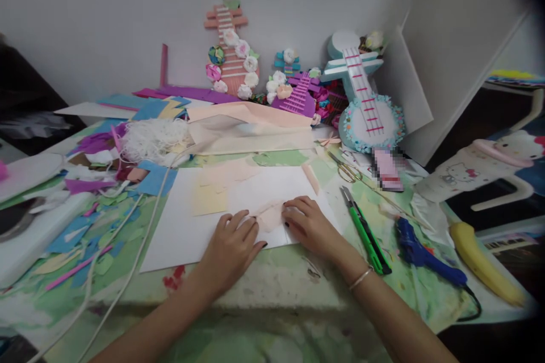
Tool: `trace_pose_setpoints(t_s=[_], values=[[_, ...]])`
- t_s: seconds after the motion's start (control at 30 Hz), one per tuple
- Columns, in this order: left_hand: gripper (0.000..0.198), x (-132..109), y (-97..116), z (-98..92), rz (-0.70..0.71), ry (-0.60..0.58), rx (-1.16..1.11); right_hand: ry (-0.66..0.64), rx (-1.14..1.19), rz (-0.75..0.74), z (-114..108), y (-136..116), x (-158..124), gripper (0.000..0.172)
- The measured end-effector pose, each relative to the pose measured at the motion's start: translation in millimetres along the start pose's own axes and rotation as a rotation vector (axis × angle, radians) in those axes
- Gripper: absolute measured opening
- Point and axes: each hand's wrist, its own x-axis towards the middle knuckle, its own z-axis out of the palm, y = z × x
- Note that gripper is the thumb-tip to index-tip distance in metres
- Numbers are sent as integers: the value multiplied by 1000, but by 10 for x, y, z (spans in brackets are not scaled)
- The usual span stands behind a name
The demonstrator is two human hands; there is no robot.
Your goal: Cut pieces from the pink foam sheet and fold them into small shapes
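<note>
A small pale pink paper piece (270, 216) lies on a large white sheet (174, 227) at the table's front. My left hand (233, 244) rests at the piece's left edge, fingers spread and slightly bent. At its right edge, my right hand (309, 226) touches the paper with curled, separated fingers. Neither hand is wrapped round anything. Left of the piece lies a yellow paper square (210, 198), with pale peach paper (230, 173) behind it. A narrow peach strip (310, 178) is at the sheet's back right.
On the right lie a green cutter (366, 232), scissors (347, 169), a blue glue gun (426, 252) and a banana (485, 264). Paper scraps and white shredded strands (155, 139) cover the left. Decorated instrument models, including a pale blue one (366, 96), stand behind.
</note>
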Motion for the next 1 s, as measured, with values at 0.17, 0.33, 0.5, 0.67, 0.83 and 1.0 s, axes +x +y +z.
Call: trace_pose_setpoints(t_s=[0.17,0.33,0.5,0.67,0.83,1.0], values=[[14,-17,-60,-10,58,56,-45,40,81,-1,28,-141,-59,11],[21,13,-66,-44,195,-49,-50,52,171,20,97,-174,-107,11],[20,57,-135,-63,307,-89,-5,58,227,0,97,-151,-128,13],[25,108,-225,-1,247,-114,-144,126,233,-25,104,-147,-112,22],[26,180,-300,4,81,-146,-376,184,190,-24,147,-157,-76,14],[10,148,-368,-4,4,-207,-577,206,246,21,174,-155,-62,14]])
